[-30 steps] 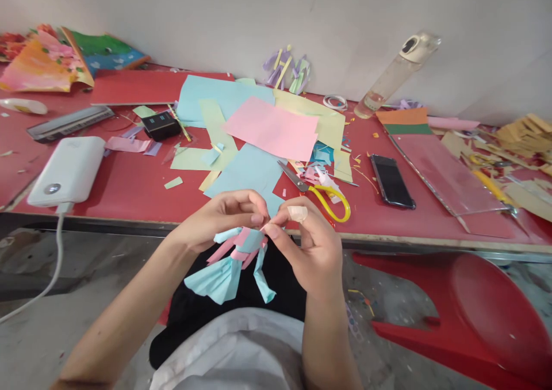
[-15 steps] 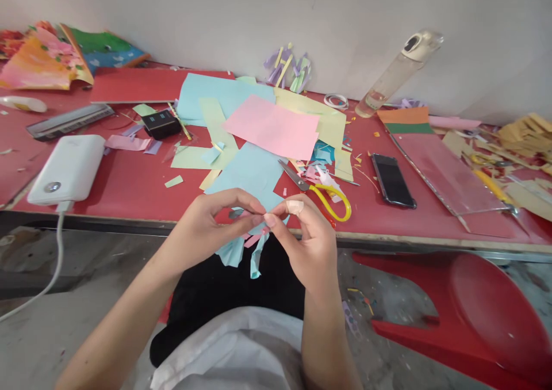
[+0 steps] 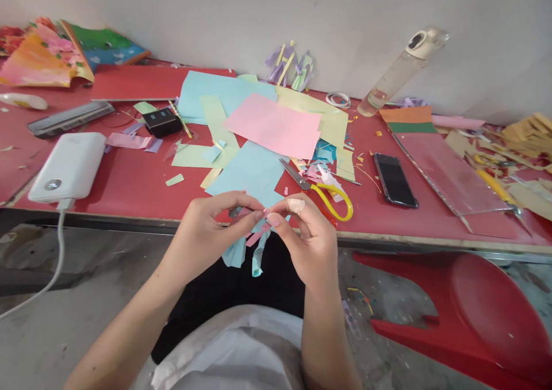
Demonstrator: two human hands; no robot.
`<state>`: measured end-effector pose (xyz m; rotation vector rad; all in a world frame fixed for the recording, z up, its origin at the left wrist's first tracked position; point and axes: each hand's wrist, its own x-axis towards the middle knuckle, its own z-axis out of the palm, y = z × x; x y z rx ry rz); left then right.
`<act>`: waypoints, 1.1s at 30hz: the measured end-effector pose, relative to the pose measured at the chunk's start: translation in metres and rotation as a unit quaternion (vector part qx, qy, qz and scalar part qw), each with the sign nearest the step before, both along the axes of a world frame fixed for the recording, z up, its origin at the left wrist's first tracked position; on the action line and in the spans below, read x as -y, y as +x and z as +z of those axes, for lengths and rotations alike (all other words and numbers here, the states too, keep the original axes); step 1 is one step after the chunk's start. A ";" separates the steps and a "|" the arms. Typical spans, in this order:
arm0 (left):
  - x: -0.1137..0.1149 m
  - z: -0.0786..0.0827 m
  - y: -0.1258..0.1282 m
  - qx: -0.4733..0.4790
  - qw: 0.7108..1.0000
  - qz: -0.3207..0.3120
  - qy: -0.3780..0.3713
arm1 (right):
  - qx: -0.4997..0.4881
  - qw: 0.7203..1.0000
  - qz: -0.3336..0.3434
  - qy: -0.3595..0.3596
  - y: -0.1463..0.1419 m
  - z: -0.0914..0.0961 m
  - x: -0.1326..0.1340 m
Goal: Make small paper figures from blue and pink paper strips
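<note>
My left hand (image 3: 215,223) and my right hand (image 3: 304,234) meet at the table's front edge, thumb and forefinger pinched on each. Between their fingertips is a small paper figure, with pink strips and crinkled light-blue paper (image 3: 257,257) hanging below the fingers. Its upper part is mostly hidden by my fingers; a bit of pink shows at the tips. A pale plaster wraps my right forefinger. Behind my hands lies a light-blue sheet (image 3: 250,171). Just beyond my right hand, scissors (image 3: 332,199) with yellow handles rest with their blades slightly apart.
Pink paper (image 3: 276,125) and paper scraps cover the table's middle. A white power bank (image 3: 69,168) with a cable stands left; a phone (image 3: 395,180) and a clear bottle (image 3: 394,79) are right. Small paper figures (image 3: 282,65) lean on the wall. A red stool (image 3: 487,309) stands lower right.
My fingertips have parted slightly and a bit of pink now shows between them. The hanging blue paper has turned a little. The view has shifted slightly.
</note>
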<state>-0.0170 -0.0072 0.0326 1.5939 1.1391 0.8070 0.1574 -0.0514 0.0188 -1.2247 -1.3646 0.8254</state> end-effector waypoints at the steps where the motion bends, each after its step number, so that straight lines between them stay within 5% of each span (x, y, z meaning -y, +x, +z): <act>1: 0.000 0.000 0.000 0.005 1.000 0.003 -0.001 | -0.008 1.000 0.007 0.000 0.000 0.001 0.001; 15: 0.006 0.000 0.005 0.073 0.997 0.035 0.007 | -0.163 0.985 0.011 -0.063 -0.002 -0.002 -0.002; 23: 0.010 -0.001 0.008 0.084 0.993 0.075 0.033 | -0.138 0.990 -0.007 -0.011 -0.004 -0.003 0.001; 33: 0.014 -0.003 0.010 0.074 0.993 0.073 0.047 | -0.127 0.991 -0.029 -0.030 -0.005 -0.002 0.001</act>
